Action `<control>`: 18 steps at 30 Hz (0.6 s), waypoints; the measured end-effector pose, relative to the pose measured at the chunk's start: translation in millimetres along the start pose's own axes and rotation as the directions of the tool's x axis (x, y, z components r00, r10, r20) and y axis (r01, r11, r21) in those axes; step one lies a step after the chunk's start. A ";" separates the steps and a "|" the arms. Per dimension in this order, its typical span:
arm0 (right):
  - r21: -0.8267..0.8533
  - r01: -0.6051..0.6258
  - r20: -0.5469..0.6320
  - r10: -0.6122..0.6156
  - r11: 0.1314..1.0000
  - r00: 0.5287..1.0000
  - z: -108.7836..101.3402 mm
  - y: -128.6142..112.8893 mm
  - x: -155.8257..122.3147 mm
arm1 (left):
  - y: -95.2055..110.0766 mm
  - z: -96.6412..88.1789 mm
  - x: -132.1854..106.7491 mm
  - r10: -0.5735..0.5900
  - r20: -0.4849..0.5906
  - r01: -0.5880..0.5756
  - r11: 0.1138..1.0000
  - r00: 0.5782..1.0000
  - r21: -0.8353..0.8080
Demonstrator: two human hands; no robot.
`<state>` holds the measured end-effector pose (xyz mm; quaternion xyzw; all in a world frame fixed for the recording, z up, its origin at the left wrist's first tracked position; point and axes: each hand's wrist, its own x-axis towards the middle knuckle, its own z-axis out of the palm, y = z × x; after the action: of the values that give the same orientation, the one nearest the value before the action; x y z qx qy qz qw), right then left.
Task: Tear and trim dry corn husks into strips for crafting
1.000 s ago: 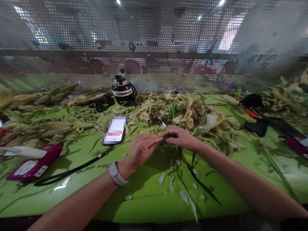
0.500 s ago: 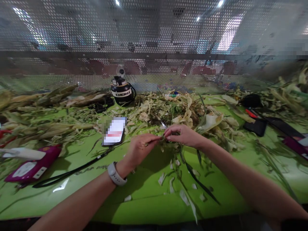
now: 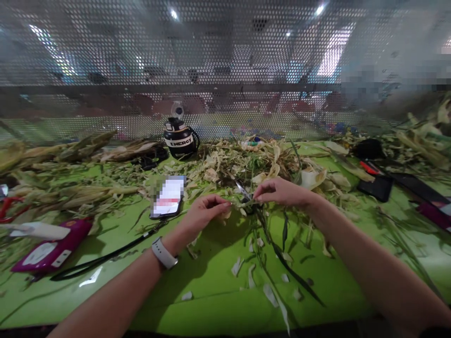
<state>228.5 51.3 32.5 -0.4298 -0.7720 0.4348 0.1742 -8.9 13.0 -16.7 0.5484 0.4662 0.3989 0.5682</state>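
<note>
My left hand [image 3: 207,210] is closed in a pinch over the green table, with a small pale plant scrap [image 3: 228,213] at its fingertips. To its right, my right hand [image 3: 276,191] pinches thumb and fingers together; whatever they hold is too small to make out. Between the two hands lies a short green stem piece [image 3: 244,204]. A pair of scissors [image 3: 242,188] rests just behind it, blades toward the heap of dry plant scraps [image 3: 225,162]. Long dark green leaves [image 3: 291,270] trail toward the front edge, among pale petal-like bits [image 3: 270,295].
A phone [image 3: 169,196] with a black strap [image 3: 116,256] lies left of my hands, near a purple device [image 3: 52,251]. Behind stands a black "ENERGY" bottle [image 3: 180,141]. Dry husks [image 3: 81,143] cover the far left. At right are a black case [image 3: 375,188] and a perforated metal screen [image 3: 225,56] behind.
My hands, which were together at the fingertips, have parted: the left has drawn slightly left, the right slightly right. The scissors and the green stem piece now show between them.
</note>
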 end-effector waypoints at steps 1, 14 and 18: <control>0.094 0.003 -0.017 -0.001 0.996 1.000 2.5 0.8 1.0 | 0.2 0.5 -0.4 0.001 0.015 -0.001 1.000 1.000 -0.002; 0.691 -0.098 0.135 0.006 0.716 0.991 45.5 4.1 6.5 | 5.1 9.2 -6.4 0.015 0.038 -0.013 0.998 0.999 -0.057; 0.657 -0.088 0.099 0.030 0.749 0.995 49.0 4.5 7.8 | 6.8 12.4 -9.7 0.024 0.072 -0.018 0.996 0.997 -0.088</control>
<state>194.9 33.2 0.5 -0.3466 -0.5614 0.7016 0.2691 1.1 1.1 -9.5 0.5421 0.4213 0.4045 0.6042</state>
